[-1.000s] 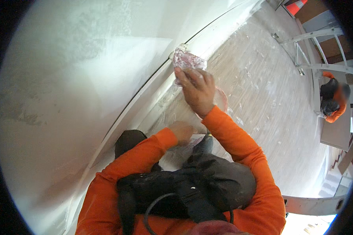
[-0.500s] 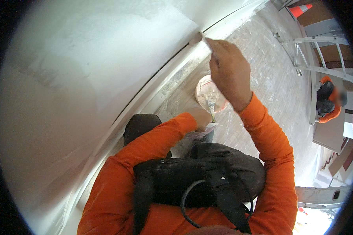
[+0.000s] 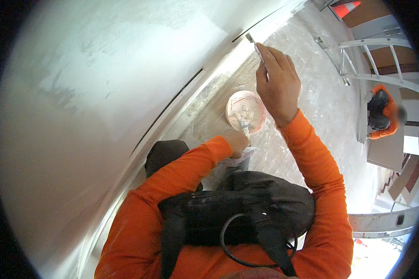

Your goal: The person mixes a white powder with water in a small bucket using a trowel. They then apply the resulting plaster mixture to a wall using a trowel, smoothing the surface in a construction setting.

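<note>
Right hand [image 3: 277, 83] closed on a putty knife [image 3: 255, 45], long axis toward 11 o'clock, blade at the wall [image 3: 125, 69]. Left hand [image 3: 236, 142] grips a tool handle; bucket [image 3: 245, 111] at 12 o'clock. Orange cone [image 3: 348, 8] at 1 o'clock.

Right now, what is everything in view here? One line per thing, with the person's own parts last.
wall: one, white with grey smears, fills the left side.
floor: one, pale and dusty, right of the wall.
bucket: one, pinkish-white, on the floor below the hands.
putty knife: one, metal, in the right hand, its tip at the wall base.
traffic cone: one, orange and white, top right.
ladder: one, grey metal, lying at upper right.
co-worker: one, orange sleeves, far right.
chest pack: one, black with a cable, on the person's front.
left hand: one, bare, above the bucket rim, grip closed on a pale-smeared tool.
right hand: one, bare, raised, grip on the putty knife.
</note>
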A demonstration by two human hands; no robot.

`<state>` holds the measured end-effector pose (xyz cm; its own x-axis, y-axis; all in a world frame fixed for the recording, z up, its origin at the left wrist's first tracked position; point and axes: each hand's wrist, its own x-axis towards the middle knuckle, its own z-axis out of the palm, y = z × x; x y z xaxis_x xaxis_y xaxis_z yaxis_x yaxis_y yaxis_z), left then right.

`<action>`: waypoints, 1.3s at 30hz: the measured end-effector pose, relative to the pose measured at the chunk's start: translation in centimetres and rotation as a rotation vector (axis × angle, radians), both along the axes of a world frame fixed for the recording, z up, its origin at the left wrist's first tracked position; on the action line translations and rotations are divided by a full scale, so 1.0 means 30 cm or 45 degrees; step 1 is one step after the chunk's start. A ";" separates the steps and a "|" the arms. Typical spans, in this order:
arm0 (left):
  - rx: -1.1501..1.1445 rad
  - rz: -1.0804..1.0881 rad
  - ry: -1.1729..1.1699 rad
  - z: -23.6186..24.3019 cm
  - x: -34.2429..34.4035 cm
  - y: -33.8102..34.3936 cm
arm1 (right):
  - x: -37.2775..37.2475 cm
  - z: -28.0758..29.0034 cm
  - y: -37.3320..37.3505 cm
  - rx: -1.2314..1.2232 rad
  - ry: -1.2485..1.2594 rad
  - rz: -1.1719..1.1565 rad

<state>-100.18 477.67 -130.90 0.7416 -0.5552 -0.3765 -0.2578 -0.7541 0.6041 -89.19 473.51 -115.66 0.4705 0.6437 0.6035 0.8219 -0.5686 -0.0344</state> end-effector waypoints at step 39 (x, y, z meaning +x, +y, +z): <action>-0.218 0.097 -0.213 -0.189 -0.056 -0.016 | 0.007 -0.351 0.126 0.245 0.147 0.102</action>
